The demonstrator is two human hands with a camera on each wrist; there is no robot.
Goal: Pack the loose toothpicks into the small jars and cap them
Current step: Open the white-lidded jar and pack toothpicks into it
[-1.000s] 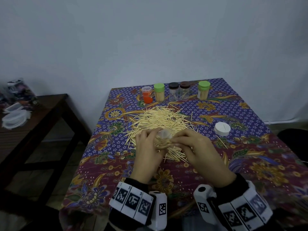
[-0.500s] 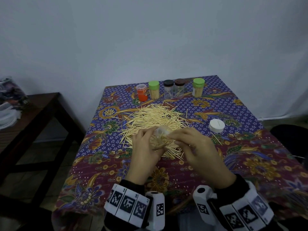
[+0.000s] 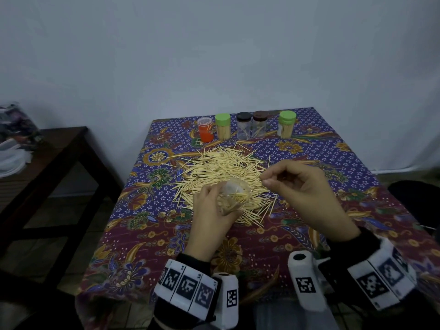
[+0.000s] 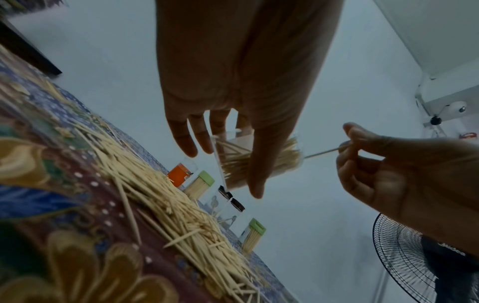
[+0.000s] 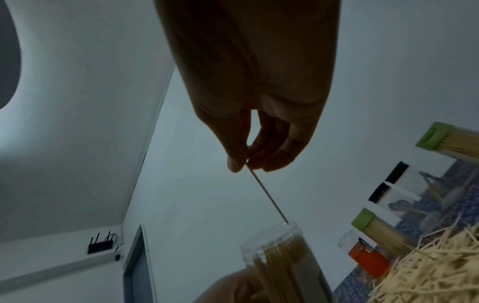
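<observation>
My left hand (image 3: 214, 204) grips a clear uncapped jar (image 3: 234, 195), tilted and partly filled with toothpicks, just above the near edge of the loose toothpick pile (image 3: 221, 166). My right hand (image 3: 265, 181) is to the right of the jar mouth and pinches a single toothpick (image 5: 267, 196) between thumb and fingertips. In the right wrist view the toothpick's tip is at the rim of the jar (image 5: 274, 246). The left wrist view shows the jar (image 4: 274, 162) with the toothpick (image 4: 324, 152) pointing at its open end.
Five capped jars stand in a row at the table's far edge: orange (image 3: 206, 129), green-capped (image 3: 223, 127), black-capped (image 3: 244, 126), brown-capped (image 3: 260, 125), green-capped (image 3: 287, 125). A dark side table (image 3: 47, 151) stands on the left. A fan (image 4: 404, 256) is off to the right.
My right hand has drawn back to the right from the jar mouth, where both hands were together, and now pinches one toothpick. The left hand still holds the jar.
</observation>
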